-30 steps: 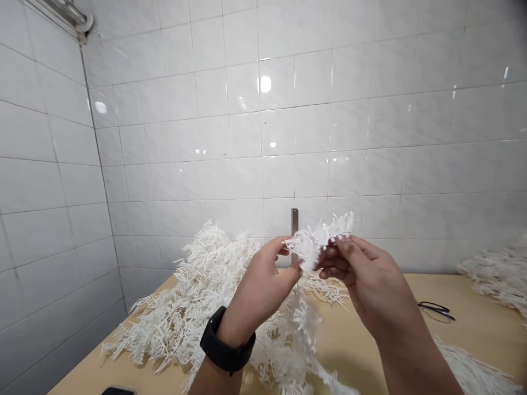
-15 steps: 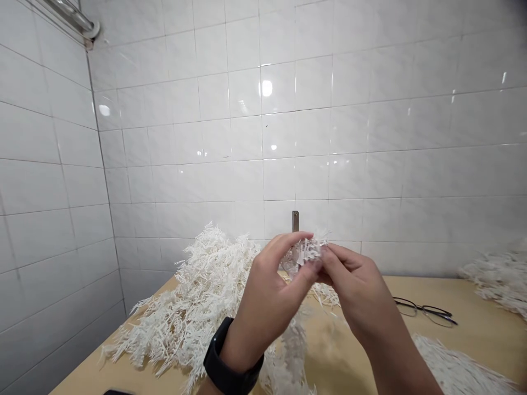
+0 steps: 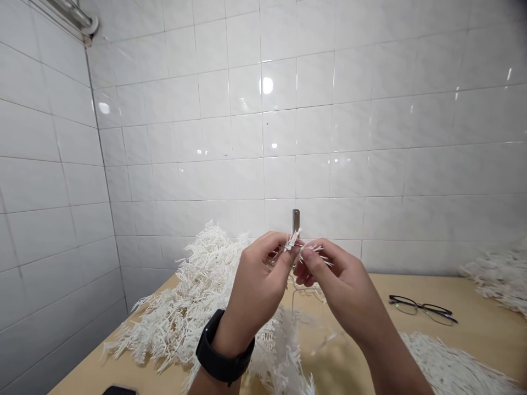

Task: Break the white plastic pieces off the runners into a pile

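Note:
My left hand [image 3: 260,277], with a black band on its wrist, pinches a white fringed strand [image 3: 291,242] between thumb and fingers, its tips sticking up. Close against it, my right hand [image 3: 335,280] is closed on thin white fringe ends [image 3: 319,253] that poke out past the thumb. Whether both hands hold one and the same strand cannot be made out. More of the fringed material hangs down below the left hand, blurred. Behind and left of the hands rises a big heap of white fringed strands [image 3: 193,296].
Eyeglasses [image 3: 422,309] lie on the wooden table [image 3: 362,367] to the right. A flat bundle of white strands [image 3: 453,365] is near the front right, another white pile [image 3: 500,277] farther back. A metal bracket [image 3: 296,219] stands before the tiled wall. A dark device [image 3: 119,390] shows at the bottom edge.
Both hands have moved slightly left. The bunched white fringe between them is now spread thinner, with ends showing at each hand's fingertips.

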Tool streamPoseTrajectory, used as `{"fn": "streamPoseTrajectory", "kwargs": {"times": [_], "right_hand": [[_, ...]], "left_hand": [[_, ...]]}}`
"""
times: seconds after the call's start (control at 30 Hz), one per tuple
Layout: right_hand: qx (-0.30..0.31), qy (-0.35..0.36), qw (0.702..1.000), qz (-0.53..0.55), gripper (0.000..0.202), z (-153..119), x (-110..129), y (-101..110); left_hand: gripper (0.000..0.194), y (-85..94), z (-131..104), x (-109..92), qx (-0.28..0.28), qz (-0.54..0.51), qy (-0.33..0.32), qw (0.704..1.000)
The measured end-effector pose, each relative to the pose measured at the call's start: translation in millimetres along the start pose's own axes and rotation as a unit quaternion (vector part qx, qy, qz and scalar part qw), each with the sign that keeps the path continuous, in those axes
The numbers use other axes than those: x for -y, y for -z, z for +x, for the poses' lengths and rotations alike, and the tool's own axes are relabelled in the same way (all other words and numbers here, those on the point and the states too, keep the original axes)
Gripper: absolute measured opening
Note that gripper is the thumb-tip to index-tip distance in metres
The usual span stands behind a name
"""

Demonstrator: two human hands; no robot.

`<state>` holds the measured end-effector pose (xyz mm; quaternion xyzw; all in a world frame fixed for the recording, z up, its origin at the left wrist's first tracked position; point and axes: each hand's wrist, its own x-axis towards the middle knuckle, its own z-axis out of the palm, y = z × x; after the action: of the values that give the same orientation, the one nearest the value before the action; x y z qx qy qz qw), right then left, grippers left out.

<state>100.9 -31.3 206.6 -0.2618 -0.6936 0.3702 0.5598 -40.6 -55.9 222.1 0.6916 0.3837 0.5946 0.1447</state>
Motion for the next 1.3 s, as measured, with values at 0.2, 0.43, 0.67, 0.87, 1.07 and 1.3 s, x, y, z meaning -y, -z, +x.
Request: {"fn": "streamPoseTrajectory", "kwargs": {"times": [0.2, 0.43, 0.67, 0.87, 1.07, 1.3], "right_hand": [[0.036, -0.014, 0.999, -0.031, 0.043, -0.3, -2.6, 3.2], [0.026, 0.001, 0.997, -0.073, 0.049, 0.0, -5.9, 5.1], [0.075, 0.016, 0.996, -0.051, 0.049, -1.7, -5.1, 6.8], [0.102, 0.022, 0.993, -0.055, 0.047, -4.8, -1.8, 8.8], [0.150, 0.061, 0.986, 0.050, 0.045, -5.1, -2.1, 10.5], [0.138, 0.086, 0.960, 0.227, 0.041, -1.7, -12.7, 2.4]], "left_hand": [[0.026, -4.2, -3.0, -3.6, 0.074, -0.054, 0.010, 0.996], [0.024, 0.2, -4.4, -3.6, 0.141, -0.001, 0.046, 0.989], [0.026, 13.5, -2.2, -2.5, 0.197, -0.024, 0.039, 0.979], [0.039, 13.3, -1.2, -6.0, 0.184, -0.068, 0.018, 0.980], [0.044, 6.5, -6.2, 3.0, 0.199, -0.205, 0.067, 0.956], [0.042, -6.8, -5.6, 5.4, 0.155, -0.327, 0.095, 0.927]]}}
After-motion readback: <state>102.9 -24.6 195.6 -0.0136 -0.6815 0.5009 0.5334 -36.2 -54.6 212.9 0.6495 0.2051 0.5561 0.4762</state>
